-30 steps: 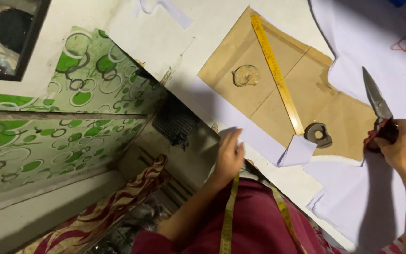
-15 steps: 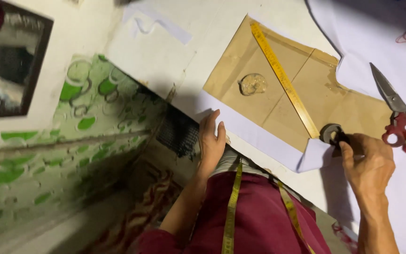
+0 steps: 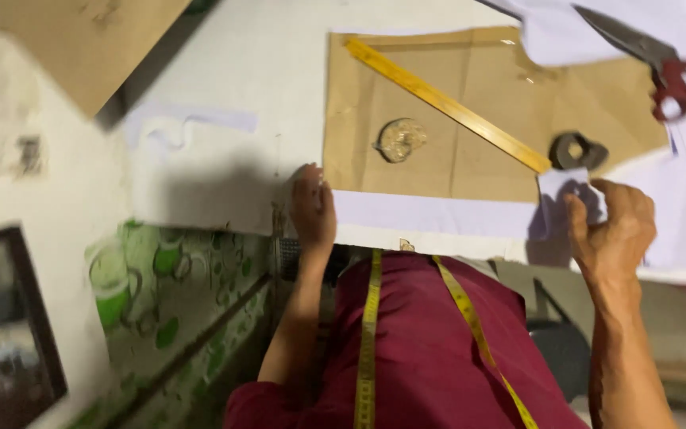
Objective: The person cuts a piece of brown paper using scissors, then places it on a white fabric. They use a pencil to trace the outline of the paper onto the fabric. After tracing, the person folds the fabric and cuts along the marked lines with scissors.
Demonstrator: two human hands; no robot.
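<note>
My left hand (image 3: 313,208) lies flat on the near edge of the white fabric (image 3: 430,216), fingers together, holding nothing. My right hand (image 3: 614,226) pinches a corner of that white fabric just below the brown paper pattern (image 3: 478,95). A yellow ruler (image 3: 446,103) lies diagonally across the pattern. Two weights sit on the pattern: a pale round one (image 3: 400,139) and a dark ring-shaped one (image 3: 577,149), close above my right hand. Red-handled scissors (image 3: 660,63) rest on the fabric at the upper right, apart from both hands.
The white worktable (image 3: 224,103) ends at its near edge by my waist. A yellow tape measure (image 3: 368,334) hangs round my neck over a maroon shirt. A green-patterned panel (image 3: 176,294) sits below the table on the left; a brown board (image 3: 81,40) at top left.
My right hand left the scissors on the fabric, came back past the dark weight and now grips the fabric corner. My left hand slid along the table edge. The camera view swung.
</note>
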